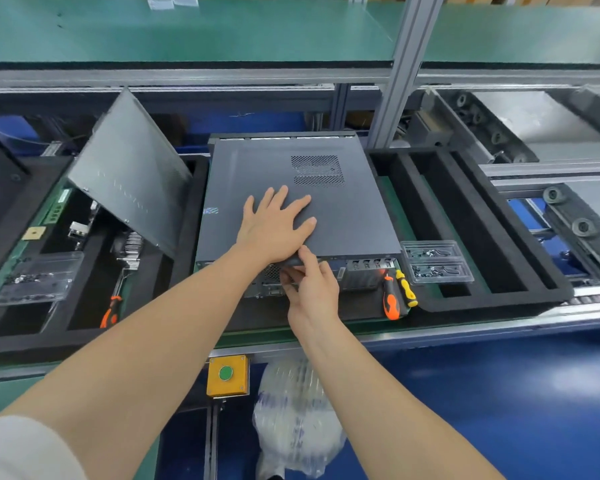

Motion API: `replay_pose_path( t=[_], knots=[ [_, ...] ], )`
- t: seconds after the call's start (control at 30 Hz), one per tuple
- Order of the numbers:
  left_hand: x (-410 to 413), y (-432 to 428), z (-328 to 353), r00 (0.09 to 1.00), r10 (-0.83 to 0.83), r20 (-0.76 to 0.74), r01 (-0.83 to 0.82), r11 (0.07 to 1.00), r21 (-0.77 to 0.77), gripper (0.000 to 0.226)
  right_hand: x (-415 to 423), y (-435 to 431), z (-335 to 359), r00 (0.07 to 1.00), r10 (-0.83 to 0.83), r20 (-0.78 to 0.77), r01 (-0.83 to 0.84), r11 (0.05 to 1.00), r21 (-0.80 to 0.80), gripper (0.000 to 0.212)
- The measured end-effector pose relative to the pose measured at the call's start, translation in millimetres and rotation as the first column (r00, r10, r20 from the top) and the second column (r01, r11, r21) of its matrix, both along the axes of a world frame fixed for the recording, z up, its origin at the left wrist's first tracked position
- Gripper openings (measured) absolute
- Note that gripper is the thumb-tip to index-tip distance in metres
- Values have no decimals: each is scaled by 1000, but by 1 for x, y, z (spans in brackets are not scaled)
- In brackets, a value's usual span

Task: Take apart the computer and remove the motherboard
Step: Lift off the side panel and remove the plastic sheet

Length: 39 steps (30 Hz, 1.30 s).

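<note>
Centrally, on a foam-edged pallet, a dark desktop computer case is laid flat, its long axis running away from the person, rear ports facing them. Its side cover is in place on top, so the motherboard is hidden inside. The left hand is pressed flat on the cover, fingers spread. The right hand, nearer the person, is pinched on the cover's near edge, thumb above; a slide along that axis seems intended.

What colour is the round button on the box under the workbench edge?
The button is green, on a yellow box; the head view shows it clearly.
</note>
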<state>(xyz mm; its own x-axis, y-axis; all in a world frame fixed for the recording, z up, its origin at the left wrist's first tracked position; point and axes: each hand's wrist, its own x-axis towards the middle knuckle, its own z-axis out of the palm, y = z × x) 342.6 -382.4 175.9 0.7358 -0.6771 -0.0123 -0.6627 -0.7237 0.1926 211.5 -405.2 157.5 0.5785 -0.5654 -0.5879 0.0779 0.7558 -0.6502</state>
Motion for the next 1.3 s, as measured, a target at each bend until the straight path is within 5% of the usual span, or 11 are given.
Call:
replay_pose_path(
  t=[0.23,0.37,0.53,0.63,0.77,1.3],
  knots=[
    [8,2,62,996,10,-93,-14,999,-41,55,13,-7,45,977,-31,211,39,999,-31,9],
    [8,-2,90,984,-4,-180,5,1000,5,47,25,-20,75,935,0,355,-31,996,82,39],
    [4,-8,104,983,-13,-184,10,1000,-19,45,19,-35,84,942,35,334,-43,999,15,36],
    [-1,-18,111,997,-44,-60,45,999,11,44,11,-39,85,926,20,377,-36,999,37,15],
    [-6,-40,125,990,-127,53,130,990,-48,45,6,-55,95,890,-13,455,3,1000,22,19],
    [-57,-181,153,891,-442,-103,437,897,-63,49,-64,-206,119,848,-297,438,336,942,-14,27]
  ],
)
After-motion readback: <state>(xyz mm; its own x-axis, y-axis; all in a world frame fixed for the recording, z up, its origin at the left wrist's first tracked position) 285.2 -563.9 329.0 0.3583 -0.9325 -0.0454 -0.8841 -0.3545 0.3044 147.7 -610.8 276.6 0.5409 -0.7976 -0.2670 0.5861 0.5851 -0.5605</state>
